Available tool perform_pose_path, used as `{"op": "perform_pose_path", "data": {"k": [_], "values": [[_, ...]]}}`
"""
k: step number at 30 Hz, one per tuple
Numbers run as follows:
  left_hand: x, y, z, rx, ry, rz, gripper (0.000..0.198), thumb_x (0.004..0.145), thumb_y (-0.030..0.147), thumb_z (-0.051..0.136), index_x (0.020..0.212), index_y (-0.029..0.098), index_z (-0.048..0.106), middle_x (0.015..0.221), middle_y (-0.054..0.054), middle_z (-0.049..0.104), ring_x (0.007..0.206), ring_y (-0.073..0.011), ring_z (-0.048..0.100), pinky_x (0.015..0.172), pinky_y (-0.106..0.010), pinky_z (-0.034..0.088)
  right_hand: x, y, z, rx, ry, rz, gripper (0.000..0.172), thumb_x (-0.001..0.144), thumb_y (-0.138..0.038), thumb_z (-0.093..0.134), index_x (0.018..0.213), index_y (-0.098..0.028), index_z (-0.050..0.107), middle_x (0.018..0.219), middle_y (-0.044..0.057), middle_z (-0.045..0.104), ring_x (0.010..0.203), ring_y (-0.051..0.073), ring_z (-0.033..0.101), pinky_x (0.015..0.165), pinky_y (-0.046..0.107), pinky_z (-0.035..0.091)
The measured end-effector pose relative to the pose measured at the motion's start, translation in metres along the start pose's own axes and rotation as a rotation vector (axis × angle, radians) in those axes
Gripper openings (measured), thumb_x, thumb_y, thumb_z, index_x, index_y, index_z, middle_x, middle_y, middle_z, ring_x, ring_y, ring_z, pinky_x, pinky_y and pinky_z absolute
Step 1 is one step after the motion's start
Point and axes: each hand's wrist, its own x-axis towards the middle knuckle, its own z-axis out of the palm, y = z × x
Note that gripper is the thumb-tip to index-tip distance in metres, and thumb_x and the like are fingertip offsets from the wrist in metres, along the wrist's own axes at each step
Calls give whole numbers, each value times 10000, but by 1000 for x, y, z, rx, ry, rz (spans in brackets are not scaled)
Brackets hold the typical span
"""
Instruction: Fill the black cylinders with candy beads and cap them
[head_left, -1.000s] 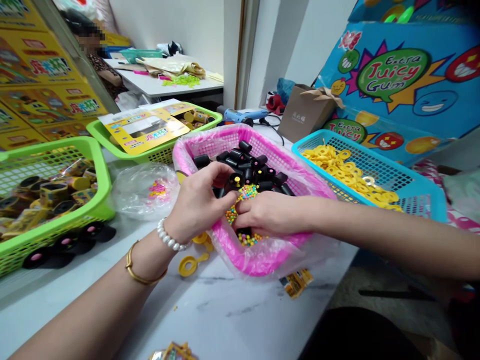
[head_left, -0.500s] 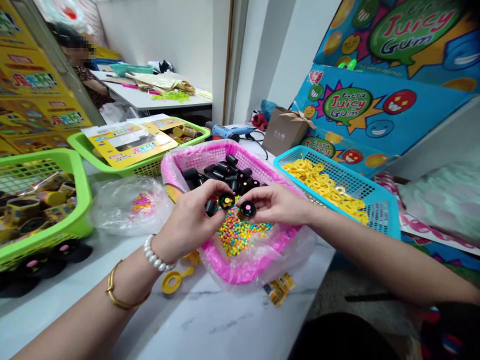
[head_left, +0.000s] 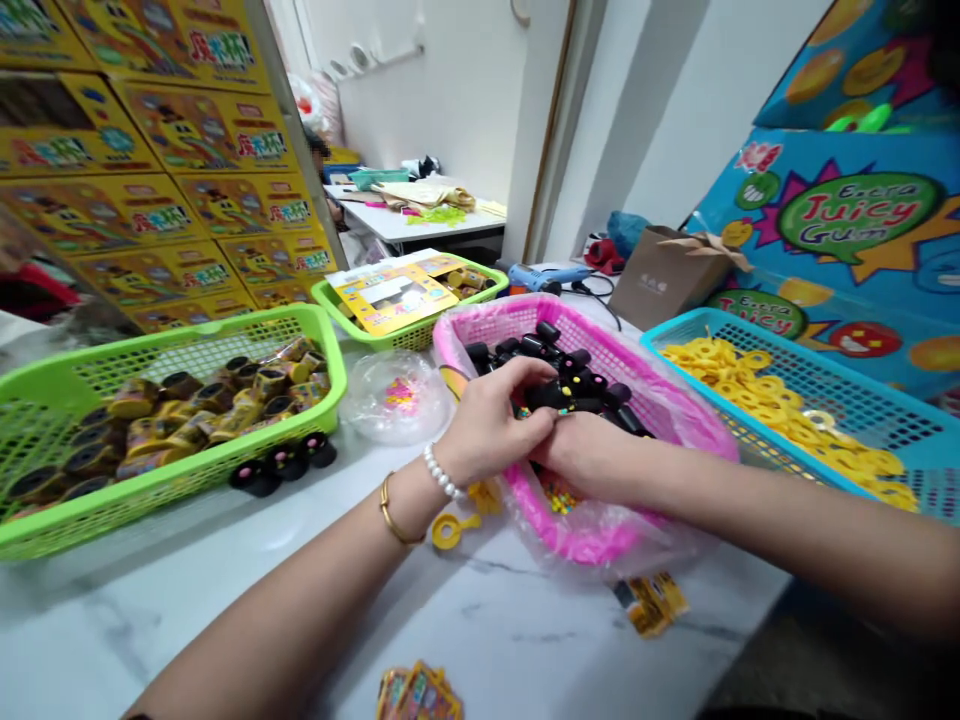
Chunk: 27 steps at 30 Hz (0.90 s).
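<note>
Over the pink basket (head_left: pixel 551 543) my left hand (head_left: pixel 491 425) is closed round a small black plastic cup (head_left: pixel 541 395). My right hand (head_left: pixel 589 455) reaches down into the basket, against the left thumb. Its fingers are hidden, so I cannot see what they hold. Small coloured candy balls (head_left: pixel 559 497) show below the right hand. Behind both hands lies a heap of black cups (head_left: pixel 574 362), a few with a yellow or pink dot inside. The basket is lined with clear plastic.
Left stands a green basket (head_left: pixel 330 350) of wrapped cups, with black cups (head_left: pixel 289 460) beside it. A plastic bag (head_left: pixel 375 405) holds pink and yellow pieces. A blue basket (head_left: pixel 787 440) has yellow rings (head_left: pixel 780 400). A yellow ring piece (head_left: pixel 446 532) and printed packets (head_left: pixel 652 603) lie in front.
My view has turned left. Both hands held black cups apart above the candy; now they are together, the right one lower in the basket with its fingers out of sight.
</note>
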Motion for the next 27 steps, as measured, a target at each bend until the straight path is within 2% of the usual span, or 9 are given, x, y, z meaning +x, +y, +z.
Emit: {"op": "perform_pose_path", "data": {"k": [3, 7, 10, 14, 16, 18, 20, 24, 27], "values": [[4, 2, -3, -137, 31, -31, 466, 756, 140, 598, 1217, 177, 542, 1037, -69, 668, 958, -191, 642, 836, -332, 536, -18, 8, -14, 168, 129, 108, 309, 709, -84, 658, 1008, -145, 706, 965, 99, 694, 823, 206, 643, 737, 317, 495], [5, 17, -10, -284, 0, -11, 400, 775, 138, 596, 1173, 145, 555, 1083, -94, 657, 1006, -187, 634, 898, -346, 522, -48, 15, -30, 412, 327, 332, 319, 726, -110, 672, 1040, -160, 701, 851, 33, 684, 721, 137, 607, 675, 255, 454], [1, 36, -17, -165, -15, 50, 360, 784, 135, 610, 1141, 171, 578, 1113, -81, 647, 1020, -188, 626, 933, -364, 508, -67, 8, -38, 557, 467, 437, 313, 714, -135, 699, 1025, -161, 707, 808, 8, 676, 633, 98, 573, 612, 222, 431], [-14, 63, -26, 19, 14, 110, 332, 803, 154, 614, 1131, 199, 589, 1110, -70, 650, 1022, -198, 609, 951, -387, 491, -83, -22, -48, 642, 680, 478, 295, 716, -166, 707, 1011, -181, 711, 858, 18, 682, 672, 106, 589, 629, 234, 460], [-30, 73, -31, 99, -11, 113, 321, 804, 169, 625, 1121, 212, 598, 1104, -67, 654, 1014, -205, 606, 948, -392, 487, -85, -44, -48, 817, 729, 440, 309, 723, -198, 714, 1031, -182, 691, 923, 34, 692, 733, 126, 623, 669, 255, 498], [-53, 78, -39, 164, -42, 86, 313, 809, 194, 637, 1119, 231, 606, 1100, -63, 658, 1010, -215, 603, 940, -394, 484, -81, -67, -44, 1110, 660, 405, 350, 734, -248, 718, 1071, -174, 654, 938, 43, 700, 747, 143, 648, 655, 265, 524], [-83, 79, -50, 193, -47, 21, 304, 824, 223, 638, 1124, 248, 600, 1097, -56, 663, 1013, -219, 602, 930, -390, 482, -72, -90, -37, 1266, 561, 380, 351, 746, -258, 710, 1079, -172, 640, 916, 37, 702, 743, 147, 655, 640, 261, 528], [-150, 68, -74, 287, 9, -177, 334, 825, 261, 650, 1153, 258, 587, 1094, -44, 667, 908, -190, 600, 837, -350, 489, -48, -129, -29, 1026, 527, 292, 329, 732, -149, 702, 1057, -194, 674, 900, 12, 684, 726, 119, 618, 695, 251, 501], [-191, 51, -88, 304, 78, -361, 314, 821, 295, 651, 1128, 241, 611, 970, -30, 659, 762, -154, 575, 723, -303, 487, -24, -148, -25, 871, 547, 219, 323, 706, -87, 698, 1015, -179, 677, 897, 13, 650, 703, 108, 576, 700, 249, 473]]}}
